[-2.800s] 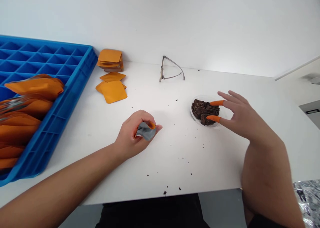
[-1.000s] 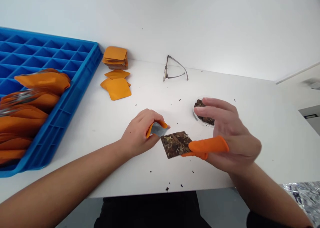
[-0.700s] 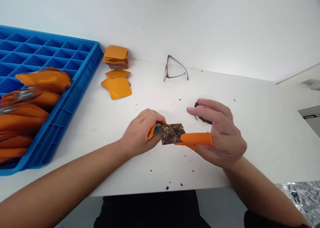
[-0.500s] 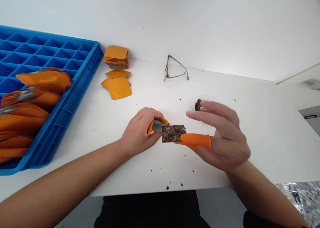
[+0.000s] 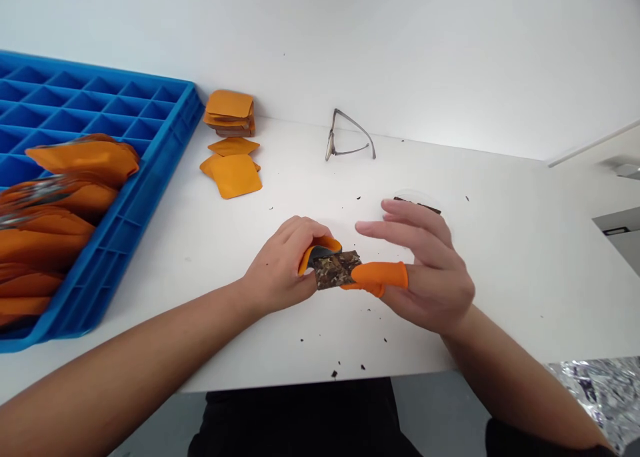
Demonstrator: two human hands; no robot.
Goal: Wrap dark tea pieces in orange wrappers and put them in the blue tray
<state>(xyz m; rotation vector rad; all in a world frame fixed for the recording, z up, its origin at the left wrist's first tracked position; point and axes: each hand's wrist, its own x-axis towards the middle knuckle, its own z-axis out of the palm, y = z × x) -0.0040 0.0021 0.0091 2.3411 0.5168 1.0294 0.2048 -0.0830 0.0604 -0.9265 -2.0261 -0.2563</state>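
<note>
In my left hand (image 5: 280, 267) is an orange pouch (image 5: 325, 245) with a silvery-grey lining, its mouth spread and facing right. My right hand (image 5: 425, 263) wears orange finger cots on thumb and index finger. Those two fingers pinch a flat brown square of pressed tea leaves (image 5: 336, 270), while the other fingers stretch out free. The square's left edge overlaps the pouch mouth; how far it reaches inside cannot be made out. Behind my right hand, another dark pressed piece (image 5: 419, 205) lies on a clear round dish, mostly hidden.
A blue divided crate (image 5: 145, 223) at left holds several orange pouches (image 5: 45, 243). Beside it stand a stack of orange pouches (image 5: 230, 107) and a few loose ones (image 5: 240, 177). Folded-open glasses (image 5: 350, 140) lie near the wall. Dark crumbs dot the white table (image 5: 240, 350).
My right hand has moved left, bringing the tea square up to the pouch mouth and tilting it slightly. The piece on the dish shows differently past my fingers. My left hand stays nearly still.
</note>
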